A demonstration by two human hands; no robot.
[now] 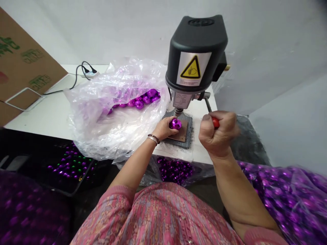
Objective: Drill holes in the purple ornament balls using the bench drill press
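A shiny purple bauble (pixel 175 124) is pinched between the thumb and fingers of my left hand (pixel 165 128). It sits just under the chuck (pixel 178 111) of a black drill press (pixel 196 54); whether the bit touches it I cannot tell. Beneath the bauble lies a brown board (pixel 182 135) on the grey machine base (pixel 189 131). My right hand (pixel 218 132) is wrapped round the red knob (pixel 216 123) of the drill press lever (pixel 208 103), to the right of the machine.
On the white table (pixel 51 117), a clear plastic bag (pixel 94 126) of purple baubles lies open at left. Behind it is a power strip (pixel 91 73) with black cables. A cardboard box (pixel 25 58) stands far left. Bagged purple baubles (pixel 288 197) fill the lower right; more hang below the table.
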